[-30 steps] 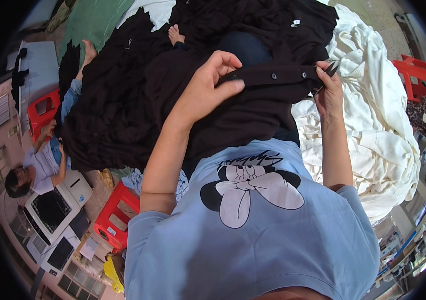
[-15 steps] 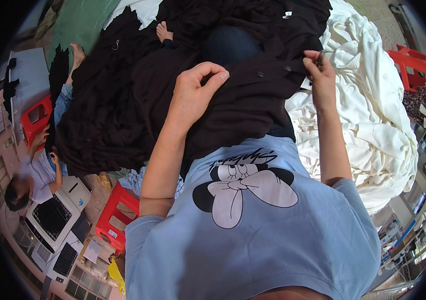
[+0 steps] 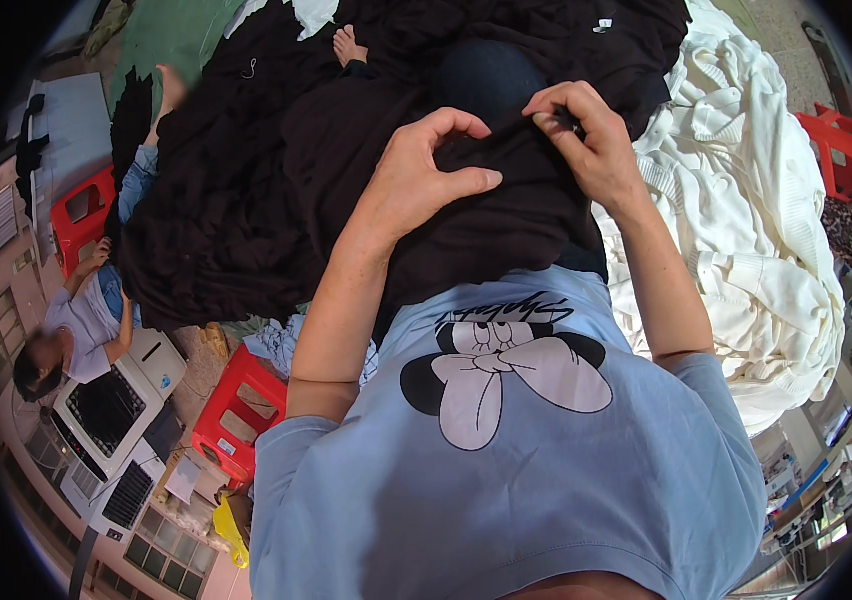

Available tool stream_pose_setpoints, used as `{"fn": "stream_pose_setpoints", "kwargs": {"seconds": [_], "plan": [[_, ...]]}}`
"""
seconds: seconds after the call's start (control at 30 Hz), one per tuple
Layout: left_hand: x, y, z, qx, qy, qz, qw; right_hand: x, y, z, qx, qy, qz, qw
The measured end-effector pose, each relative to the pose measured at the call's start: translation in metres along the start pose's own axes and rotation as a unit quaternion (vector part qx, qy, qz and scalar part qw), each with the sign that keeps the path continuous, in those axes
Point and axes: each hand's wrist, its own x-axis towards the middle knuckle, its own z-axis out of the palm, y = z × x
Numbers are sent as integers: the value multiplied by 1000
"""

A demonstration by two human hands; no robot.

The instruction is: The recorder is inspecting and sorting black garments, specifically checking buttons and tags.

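Observation:
A dark brown knit garment (image 3: 486,225) lies bunched over my lap, part of a large heap of dark cloth. My left hand (image 3: 416,175) rests at this garment, thumb and forefinger spread apart with nothing between them; its other fingers are partly hidden. Opposite it, my right hand (image 3: 591,140) is closed in a pinch just above the same cloth. Something small and dark shows inside its curled fingers, too dim to name. Whether the fingertips also grip the cloth, I cannot tell. A rounded dark blue knee (image 3: 491,80) rises beyond both hands.
White knitted garments (image 3: 726,250) are piled at my right. Red plastic stools stand at the right (image 3: 841,150) and near left (image 3: 236,415). On the far left a person (image 3: 86,330) sits holding dark cloth. A white machine (image 3: 111,425) stands below that person.
My right hand has moved left from the garment's right edge to close beside my left hand. The left thumb and forefinger have spread apart. The whole view has shifted slightly.

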Motion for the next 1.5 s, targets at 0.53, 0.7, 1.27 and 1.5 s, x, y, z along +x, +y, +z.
{"fn": "stream_pose_setpoints", "kwargs": {"seconds": [0.53, 0.7, 1.27, 1.5], "plan": [[0, -11, -5, -273, 37, -108, 955, -11, -33, 19, -134, 8, -90, 987], [-1, -7, -5, -239, 27, -111, 964, -9, -35, 21, -153, 9, -118, 981], [1, -10, -2, -159, -3, -103, 982, -5, -28, 17, -189, -13, -184, 965], [2, -12, 0, -158, 5, -120, 980, -7, -24, 16, -172, -4, -167, 971]]}}
